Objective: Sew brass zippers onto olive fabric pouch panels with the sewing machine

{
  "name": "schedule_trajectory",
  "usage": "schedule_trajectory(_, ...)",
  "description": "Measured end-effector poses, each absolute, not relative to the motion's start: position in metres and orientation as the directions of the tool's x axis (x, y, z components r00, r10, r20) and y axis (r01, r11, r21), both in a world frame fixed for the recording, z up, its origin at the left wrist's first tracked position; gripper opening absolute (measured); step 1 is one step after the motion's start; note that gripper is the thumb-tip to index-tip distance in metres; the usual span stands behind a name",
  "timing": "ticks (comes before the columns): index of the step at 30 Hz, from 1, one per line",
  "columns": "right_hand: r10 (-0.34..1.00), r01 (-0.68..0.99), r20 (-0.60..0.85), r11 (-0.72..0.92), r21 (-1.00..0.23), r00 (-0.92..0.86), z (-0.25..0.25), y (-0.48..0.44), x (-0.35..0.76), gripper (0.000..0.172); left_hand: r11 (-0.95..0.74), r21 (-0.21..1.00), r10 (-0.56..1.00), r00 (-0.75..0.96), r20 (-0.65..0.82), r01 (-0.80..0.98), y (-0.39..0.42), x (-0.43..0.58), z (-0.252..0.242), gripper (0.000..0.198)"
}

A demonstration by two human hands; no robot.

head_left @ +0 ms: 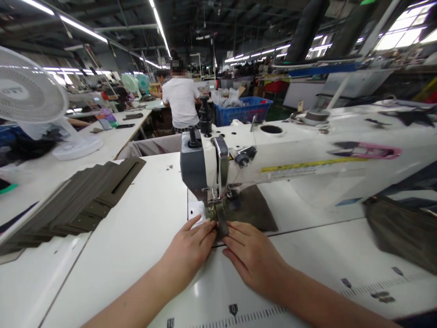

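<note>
A dark olive fabric piece [254,209] lies under the head of the white sewing machine [218,168], and a narrow strip of it comes forward between my hands. My left hand [191,245] holds the strip's left edge with fingers close together, just in front of the needle area. From the other side, my right hand [254,251] has its fingers pressed together on the strip's right edge, thumb tucked toward me. The presser foot and my fingertips partly hide the fabric. A small white plate [195,212] sits beside my left fingertips.
Overlapping olive fabric pieces [92,193] lie in a row at the left. Pink-handled thread snips [370,150] rest on the machine arm. More dark fabric [399,232] is at the right. A fan [30,91], a blue basket [242,111] and a person in white [180,100] are beyond.
</note>
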State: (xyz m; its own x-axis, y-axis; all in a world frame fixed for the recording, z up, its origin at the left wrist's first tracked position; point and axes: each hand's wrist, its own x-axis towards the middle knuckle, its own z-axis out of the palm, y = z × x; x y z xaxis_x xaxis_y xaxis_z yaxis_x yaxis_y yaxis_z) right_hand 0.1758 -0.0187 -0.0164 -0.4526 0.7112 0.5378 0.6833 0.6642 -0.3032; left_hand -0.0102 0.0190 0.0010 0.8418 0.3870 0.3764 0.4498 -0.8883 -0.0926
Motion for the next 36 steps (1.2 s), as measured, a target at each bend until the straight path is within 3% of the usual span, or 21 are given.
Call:
schedule_trajectory(6, 0.718, 0.671, 0.511, 0.669, -0.319, -0.473, -0.015, -0.004, 0.177, 0.021, -0.877, -0.039, 0.423, 0.807, 0.411, 0.479, 0.033, -0.011, -0.003, 0.025)
schedule_trajectory(14, 0.733, 0.668, 0.487, 0.661, -0.341, -0.476, -0.017, 0.012, 0.179, 0.024, -0.844, 0.137, 0.523, 0.739, 0.425, 0.519, 0.047, -0.007, 0.000, 0.019)
schedule_trajectory(18, 0.660, 0.703, 0.606, 0.676, -0.222, -0.444, -0.015, 0.011, 0.178, 0.020, -0.811, 0.201, 0.577, 0.695, 0.430, 0.549, 0.048, -0.007, -0.004, 0.022)
schedule_trajectory(22, 0.576, 0.772, 0.702, 0.633, -0.057, -0.420, -0.016, 0.011, 0.175, 0.020, -0.781, 0.170, 0.600, 0.645, 0.473, 0.601, 0.045, -0.009, -0.006, 0.024)
schedule_trajectory(27, 0.682, 0.761, 0.605, 0.623, -0.184, -0.412, -0.026, 0.025, 0.173, 0.025, -0.819, 0.085, 0.522, 0.674, 0.523, 0.568, 0.048, -0.011, -0.012, 0.022)
schedule_trajectory(36, 0.728, 0.764, 0.553, 0.602, -0.232, -0.406, -0.023, 0.032, 0.173, 0.020, -0.841, 0.043, 0.481, 0.708, 0.517, 0.540, 0.057, -0.008, -0.012, 0.023)
